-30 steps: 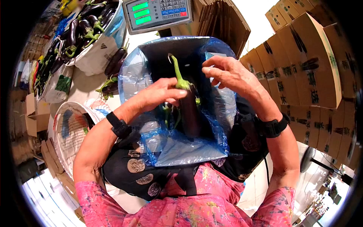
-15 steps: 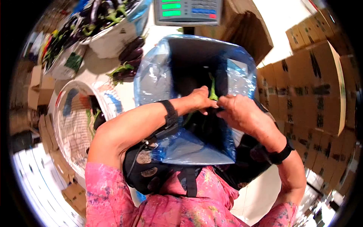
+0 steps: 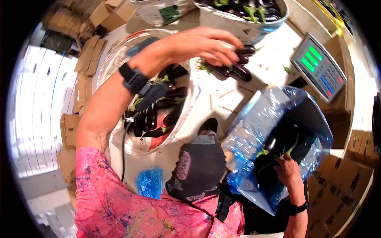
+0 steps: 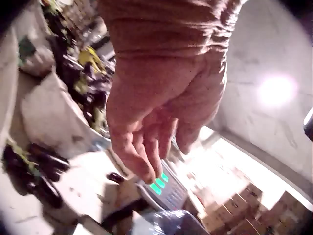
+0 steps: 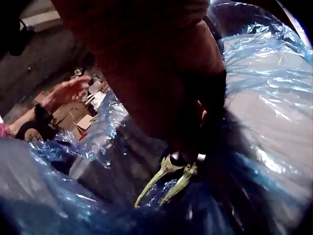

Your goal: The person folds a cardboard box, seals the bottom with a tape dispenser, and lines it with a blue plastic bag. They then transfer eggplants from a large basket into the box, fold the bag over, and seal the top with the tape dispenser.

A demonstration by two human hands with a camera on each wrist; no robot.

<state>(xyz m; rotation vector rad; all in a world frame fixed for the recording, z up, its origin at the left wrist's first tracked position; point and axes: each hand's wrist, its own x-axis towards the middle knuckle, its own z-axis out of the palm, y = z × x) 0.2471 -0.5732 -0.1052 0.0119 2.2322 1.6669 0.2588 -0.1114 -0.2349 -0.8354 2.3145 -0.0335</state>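
My left hand point(image 3: 210, 45) hovers with loosely bent fingers over several purple eggplants point(image 3: 241, 72) on the floor. The left wrist view shows nothing between its fingers point(image 4: 151, 142); the floor eggplants point(image 4: 36, 171) appear off to the side. Down inside a box lined with a blue plastic bag point(image 3: 248, 137), my right hand point(image 3: 289, 172) pinches an eggplant near its green stem point(image 3: 294, 143). Another dark, glossy eggplant point(image 3: 271, 143) lies beside it. In the right wrist view, two green stems point(image 5: 152, 185) show under the shaded right hand point(image 5: 166, 93), which hides most of the fruit.
On the left stands a large round woven container point(image 3: 104, 75) with several eggplants point(image 3: 151, 117) inside. A white sack point(image 3: 220, 25) full of eggplants is at the back. Beyond the box is a scale point(image 3: 317, 67) with green displays. Cartons point(image 3: 337, 190) stand right; crumpled blue plastic point(image 3: 149, 181) lies in front.
My left hand has left the box and swung left to the floor eggplants. The right hand stays in the box with the eggplant. The head view has turned left.
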